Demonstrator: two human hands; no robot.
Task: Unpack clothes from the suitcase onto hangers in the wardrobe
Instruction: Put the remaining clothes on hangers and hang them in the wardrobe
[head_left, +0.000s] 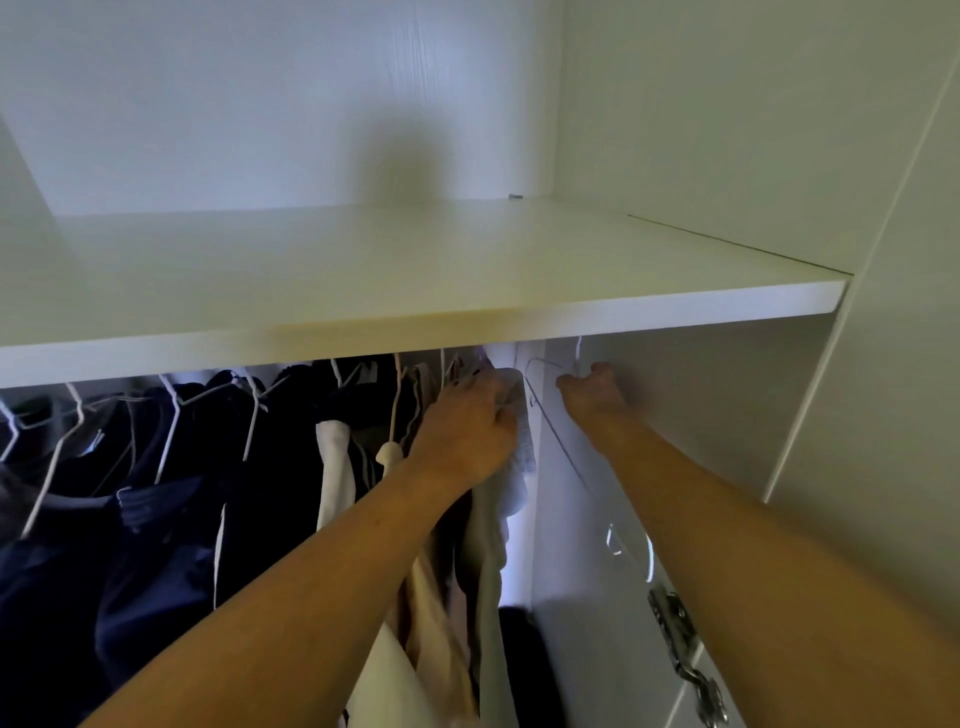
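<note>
Both my arms reach into the white wardrobe under its shelf (415, 322). My left hand (470, 431) is closed on a light grey garment (511, 467) that hangs at the right end of the row of clothes. My right hand (592, 389) is closed on the hook of a thin white wire hanger (550, 431), up near the underside of the shelf; the hanger's frame slants down between my two hands. The rail itself is hidden by the shelf. The suitcase is out of view.
Dark navy garments (156, 519) on white hangers fill the left side, with cream and beige pieces (332, 467) beside my left arm. The wardrobe's right side wall (701, 415) is close to my right arm. A metal door hinge (680, 639) sits at the lower right.
</note>
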